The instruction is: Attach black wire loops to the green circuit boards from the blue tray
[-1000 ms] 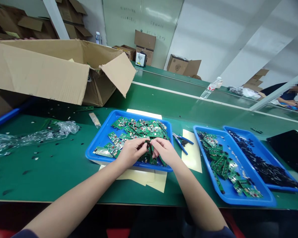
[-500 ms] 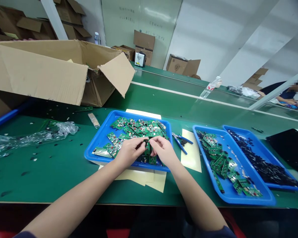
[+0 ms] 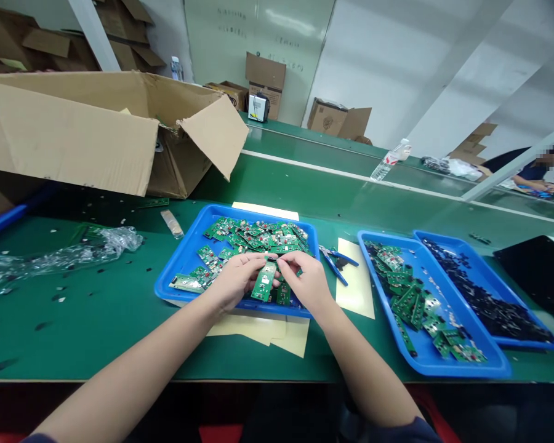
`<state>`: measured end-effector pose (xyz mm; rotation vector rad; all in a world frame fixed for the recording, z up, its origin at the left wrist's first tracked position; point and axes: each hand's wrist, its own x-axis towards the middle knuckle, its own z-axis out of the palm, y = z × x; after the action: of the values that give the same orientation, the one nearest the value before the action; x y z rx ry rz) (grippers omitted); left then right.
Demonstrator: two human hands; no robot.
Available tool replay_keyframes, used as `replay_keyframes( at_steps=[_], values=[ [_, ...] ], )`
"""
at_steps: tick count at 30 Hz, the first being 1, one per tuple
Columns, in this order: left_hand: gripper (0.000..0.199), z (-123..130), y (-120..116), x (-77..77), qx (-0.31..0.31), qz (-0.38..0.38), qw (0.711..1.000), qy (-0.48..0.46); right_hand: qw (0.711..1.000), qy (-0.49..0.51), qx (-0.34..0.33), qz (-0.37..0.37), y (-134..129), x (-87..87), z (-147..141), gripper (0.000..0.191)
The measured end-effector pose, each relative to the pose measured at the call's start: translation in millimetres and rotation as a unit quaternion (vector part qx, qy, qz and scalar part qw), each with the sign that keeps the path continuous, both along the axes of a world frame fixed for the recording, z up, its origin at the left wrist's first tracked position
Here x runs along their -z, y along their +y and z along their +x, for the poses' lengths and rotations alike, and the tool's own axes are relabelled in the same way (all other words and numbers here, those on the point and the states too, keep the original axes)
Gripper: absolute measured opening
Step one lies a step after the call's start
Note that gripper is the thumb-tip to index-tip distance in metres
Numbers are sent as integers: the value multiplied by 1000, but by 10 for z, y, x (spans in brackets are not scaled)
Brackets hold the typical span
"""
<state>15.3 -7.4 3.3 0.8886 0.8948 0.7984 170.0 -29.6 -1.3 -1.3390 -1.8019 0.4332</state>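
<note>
A green circuit board (image 3: 263, 283) with a dark part at its far end is held over the near side of a blue tray (image 3: 166, 272). My left hand (image 3: 238, 277) is closed on the board's left edge. Pinched at the board's far right corner, by the dark part, are the fingers of my right hand (image 3: 303, 276). Many more circuit boards (image 3: 277, 235) lie heaped in the tray around and beyond both hands. To the right of the tray, blue-handled pliers (image 3: 336, 266) rest partly on a yellow sheet (image 3: 355, 289).
Two more blue trays stand at right, one with circuit boards (image 3: 409, 301), the other with small black parts (image 3: 484, 295). A large open carton (image 3: 69, 135) and clear plastic wrap (image 3: 74, 252) lie left. A water bottle (image 3: 390, 160) stands behind. Far right, another person's hand (image 3: 542, 186) shows.
The held circuit board has turned, so its broad green face now shows, pointing down toward me. Both hands remain above the tray, with the fingers shifted around the board.
</note>
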Motion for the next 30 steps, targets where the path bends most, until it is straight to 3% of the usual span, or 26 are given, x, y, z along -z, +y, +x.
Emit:
replay_keyframes(
  at_steps=[4,14,21,30],
  values=[
    [32,-4,-3,-43,-9,-34,999,-21,1000,-23,7,16,-7,-13,17,22],
    [30,-23,-9,-10,11,0,999,-31,1000,-18,0,24,-11,-20,17,18],
    [32,-73,-32,-109,60,-39,993,-88,990,-9,30,138,10,-25,33,12],
    [28,-40,-17,-2,24,-29,993,-115,987,45,-29,152,-30,-33,-8,11]
  ],
)
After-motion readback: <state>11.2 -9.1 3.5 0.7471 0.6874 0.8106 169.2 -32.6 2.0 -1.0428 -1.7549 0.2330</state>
